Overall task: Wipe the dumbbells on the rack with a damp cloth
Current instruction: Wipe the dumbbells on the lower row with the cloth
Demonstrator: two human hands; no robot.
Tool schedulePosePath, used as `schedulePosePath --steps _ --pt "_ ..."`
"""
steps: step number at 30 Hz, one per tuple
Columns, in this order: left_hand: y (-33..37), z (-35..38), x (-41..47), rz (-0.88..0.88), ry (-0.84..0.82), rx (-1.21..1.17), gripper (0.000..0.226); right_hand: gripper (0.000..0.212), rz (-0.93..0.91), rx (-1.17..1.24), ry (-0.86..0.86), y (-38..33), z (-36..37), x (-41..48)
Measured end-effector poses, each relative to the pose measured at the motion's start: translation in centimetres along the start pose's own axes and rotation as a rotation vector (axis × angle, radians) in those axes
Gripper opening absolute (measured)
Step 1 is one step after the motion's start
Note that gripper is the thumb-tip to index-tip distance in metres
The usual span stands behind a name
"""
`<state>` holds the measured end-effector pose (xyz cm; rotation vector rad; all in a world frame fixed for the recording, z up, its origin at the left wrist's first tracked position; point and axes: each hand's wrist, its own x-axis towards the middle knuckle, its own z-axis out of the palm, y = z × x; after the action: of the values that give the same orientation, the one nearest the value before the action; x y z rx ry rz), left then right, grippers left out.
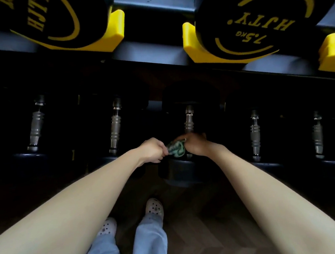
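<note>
A green patterned cloth (pixel 176 148) is bunched over the near end of the metal handle (pixel 189 118) of a black dumbbell on the dark lower shelf. My left hand (pixel 154 153) pinches the cloth's left edge. My right hand (pixel 196 145) is closed over the cloth's right side and the handle beneath it. The dumbbell's near head (pixel 181 172) sits just below both hands.
Several more dumbbells with metal handles (pixel 116 125) (pixel 255 134) line the same shelf. On the upper shelf rest big black dumbbell heads with yellow print (pixel 258 17) (pixel 48 20) in yellow cradles (pixel 191 42). Wooden floor, my legs and white clogs (pixel 154 207) lie below.
</note>
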<state>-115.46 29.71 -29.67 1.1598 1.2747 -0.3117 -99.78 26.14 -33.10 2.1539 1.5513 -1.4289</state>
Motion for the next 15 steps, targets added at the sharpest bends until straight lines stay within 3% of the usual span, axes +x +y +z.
schedulePosePath --steps 5,11,15 --pt "-0.3 -0.9 -1.3 -0.001 0.037 -0.07 0.033 0.019 0.221 0.367 0.038 1.0 -1.2 -2.6" --pt "-0.4 -2.9 -4.3 0.059 0.221 -0.031 0.026 0.019 0.239 0.839 0.086 -1.8 -2.6 -6.3" --pt "-3.1 -7.1 -5.7 0.055 0.449 0.131 0.025 0.02 0.267 1.038 0.111 -7.5 0.3 -5.1"
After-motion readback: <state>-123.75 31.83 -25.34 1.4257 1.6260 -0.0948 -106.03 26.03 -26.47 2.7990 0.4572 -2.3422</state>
